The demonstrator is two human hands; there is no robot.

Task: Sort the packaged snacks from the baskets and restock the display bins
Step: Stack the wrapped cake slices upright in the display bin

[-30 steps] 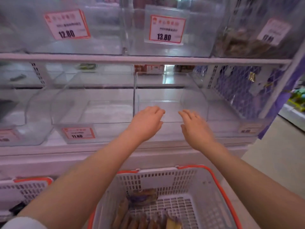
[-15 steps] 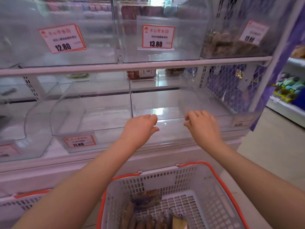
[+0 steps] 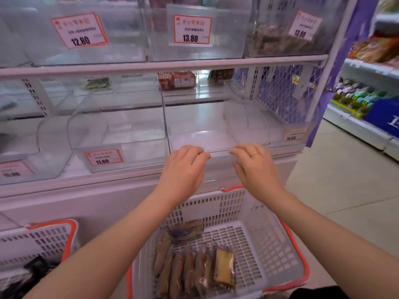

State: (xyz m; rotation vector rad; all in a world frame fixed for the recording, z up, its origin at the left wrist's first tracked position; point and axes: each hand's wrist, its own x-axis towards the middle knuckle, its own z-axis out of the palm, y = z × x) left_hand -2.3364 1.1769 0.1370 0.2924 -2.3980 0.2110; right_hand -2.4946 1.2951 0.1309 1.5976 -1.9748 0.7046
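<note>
Head view: left hand (image 3: 183, 167) and right hand (image 3: 255, 167) curl their fingers over the front lip of the clear bin (image 3: 216, 134), seemingly readying it; packaged snacks (image 3: 194, 268) wait in the near basket (image 3: 280, 251), to be picked next

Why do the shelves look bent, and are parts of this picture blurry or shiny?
Head view: the wide lens bows the white shelf rail; the clear plastic display bin reflects pale glare; both hands are slightly soft at its front edge; the 13.80 price tag reads sharp.
</note>
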